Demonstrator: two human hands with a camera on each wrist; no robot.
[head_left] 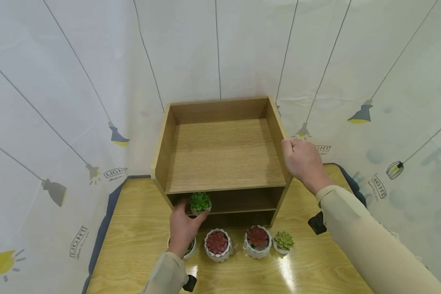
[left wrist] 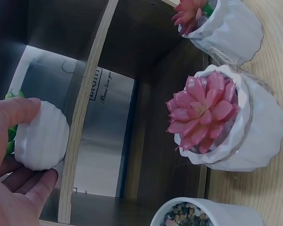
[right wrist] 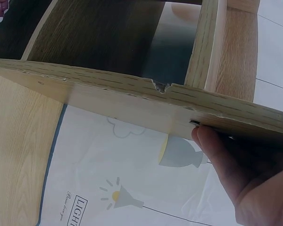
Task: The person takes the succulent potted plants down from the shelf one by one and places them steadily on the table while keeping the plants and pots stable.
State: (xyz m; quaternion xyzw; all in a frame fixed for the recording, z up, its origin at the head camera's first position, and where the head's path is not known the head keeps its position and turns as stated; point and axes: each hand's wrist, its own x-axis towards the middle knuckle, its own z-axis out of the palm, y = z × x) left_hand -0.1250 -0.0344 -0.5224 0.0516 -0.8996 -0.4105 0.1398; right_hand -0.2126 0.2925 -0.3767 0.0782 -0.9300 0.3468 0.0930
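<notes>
My left hand (head_left: 183,226) holds a small green potted succulent (head_left: 200,202) between thumb and fingers, at the left of the middle compartment of a wooden shelf (head_left: 224,155). In the left wrist view, its white ribbed pot (left wrist: 42,136) is tilted sideways to the camera, just beside the shelf board; whether it touches the board I cannot tell. My right hand (head_left: 305,161) grips the upper edge of the shelf's right side panel (right wrist: 132,103). In the right wrist view, fingers (right wrist: 212,146) of that hand lie against the panel's outer face.
Before the shelf stand two red succulents (head_left: 217,243) in white pots, a small yellow-green succulent (head_left: 283,241) and a white pot with pebbles (left wrist: 217,212), partly hidden by my left wrist in the head view. A lamp-printed cloth (head_left: 220,49) hangs behind the wooden table (head_left: 128,228).
</notes>
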